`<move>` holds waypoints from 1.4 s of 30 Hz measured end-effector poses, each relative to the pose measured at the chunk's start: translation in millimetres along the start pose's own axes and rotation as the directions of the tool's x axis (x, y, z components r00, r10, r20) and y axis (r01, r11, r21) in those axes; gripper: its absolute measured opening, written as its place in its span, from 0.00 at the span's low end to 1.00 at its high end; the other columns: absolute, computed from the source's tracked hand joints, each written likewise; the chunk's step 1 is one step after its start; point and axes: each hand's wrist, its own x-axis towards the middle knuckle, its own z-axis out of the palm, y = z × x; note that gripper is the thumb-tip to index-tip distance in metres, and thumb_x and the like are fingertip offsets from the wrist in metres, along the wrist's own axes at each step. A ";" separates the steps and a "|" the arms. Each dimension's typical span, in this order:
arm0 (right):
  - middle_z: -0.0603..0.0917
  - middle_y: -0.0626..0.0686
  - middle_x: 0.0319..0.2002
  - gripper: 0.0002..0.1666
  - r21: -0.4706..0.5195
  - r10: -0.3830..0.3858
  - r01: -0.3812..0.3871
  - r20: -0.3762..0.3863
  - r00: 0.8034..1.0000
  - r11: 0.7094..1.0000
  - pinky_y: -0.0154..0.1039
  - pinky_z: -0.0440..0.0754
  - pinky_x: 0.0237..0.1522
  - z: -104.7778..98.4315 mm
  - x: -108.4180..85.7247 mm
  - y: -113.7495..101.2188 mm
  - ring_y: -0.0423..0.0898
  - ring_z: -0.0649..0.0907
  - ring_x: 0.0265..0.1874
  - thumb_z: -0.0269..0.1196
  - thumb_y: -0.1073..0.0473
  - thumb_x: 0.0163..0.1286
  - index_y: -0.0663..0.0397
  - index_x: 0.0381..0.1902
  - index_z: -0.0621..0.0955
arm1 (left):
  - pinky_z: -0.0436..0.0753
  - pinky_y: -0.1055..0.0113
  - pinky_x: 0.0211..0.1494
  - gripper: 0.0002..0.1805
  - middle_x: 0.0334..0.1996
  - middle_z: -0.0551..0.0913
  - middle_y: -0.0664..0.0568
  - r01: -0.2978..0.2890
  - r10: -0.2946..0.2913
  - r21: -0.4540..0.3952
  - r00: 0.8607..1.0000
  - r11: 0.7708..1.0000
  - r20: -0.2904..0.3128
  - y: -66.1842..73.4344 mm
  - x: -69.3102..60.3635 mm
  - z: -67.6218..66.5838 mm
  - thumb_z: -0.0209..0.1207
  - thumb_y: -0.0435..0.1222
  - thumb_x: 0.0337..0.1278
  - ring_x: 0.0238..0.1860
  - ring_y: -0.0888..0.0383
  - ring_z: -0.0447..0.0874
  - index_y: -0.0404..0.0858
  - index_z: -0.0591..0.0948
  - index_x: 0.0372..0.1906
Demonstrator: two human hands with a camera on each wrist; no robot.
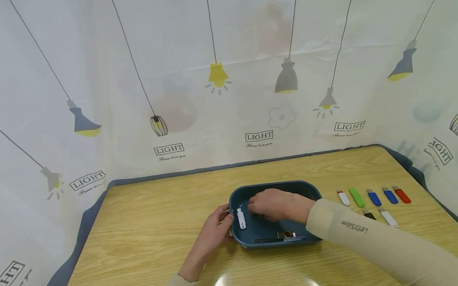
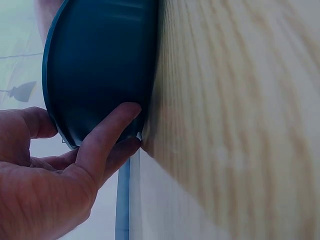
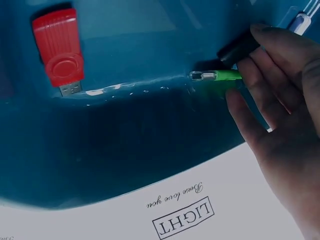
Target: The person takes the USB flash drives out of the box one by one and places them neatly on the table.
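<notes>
The right hand, down inside the bin, pinches a black drive between thumb and bent fingers; a green drive lies just beside it. The left hand grips the bin's left end from outside. A slack thumb could drop the black drive, and a careless sweep could drag the green drive or knock the white drive near the left wall. The sleeve crosses the right rim, so swinging it might brush the loose drives beyond. Bare table left of the bin offers the widest room.
</notes>
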 end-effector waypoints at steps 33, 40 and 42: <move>0.78 0.45 0.32 0.02 -0.003 0.050 -0.051 -0.080 0.996 0.999 0.37 0.79 0.30 -18.2 -35.6 -1.2 0.40 0.75 0.27 0.68 0.61 0.72 0.47 0.39 0.85 | 0.91 0.51 0.46 0.27 0.72 0.67 0.27 -0.004 0.004 0.004 1.000 1.000 -0.006 1.9 0.3 2.5 0.47 0.36 0.81 0.60 0.38 0.80 0.27 0.64 0.75; 0.80 0.47 0.37 0.07 0.089 0.079 -0.067 -0.144 0.986 0.994 0.36 0.84 0.36 -19.1 -53.4 3.4 0.41 0.81 0.34 0.70 0.62 0.70 0.49 0.44 0.87 | 0.91 0.50 0.44 0.28 0.71 0.67 0.25 -0.011 0.011 -0.014 1.000 1.000 -0.014 1.4 -0.6 2.7 0.47 0.35 0.80 0.57 0.37 0.82 0.26 0.63 0.75; 0.81 0.47 0.38 0.08 0.115 0.085 -0.066 -0.174 0.981 0.991 0.35 0.85 0.36 -19.1 -59.4 4.0 0.41 0.82 0.35 0.71 0.62 0.69 0.50 0.45 0.87 | 0.91 0.50 0.44 0.28 0.71 0.67 0.26 -0.007 0.007 -0.006 1.000 1.000 -0.015 1.4 -0.5 2.4 0.47 0.36 0.80 0.57 0.38 0.82 0.26 0.63 0.75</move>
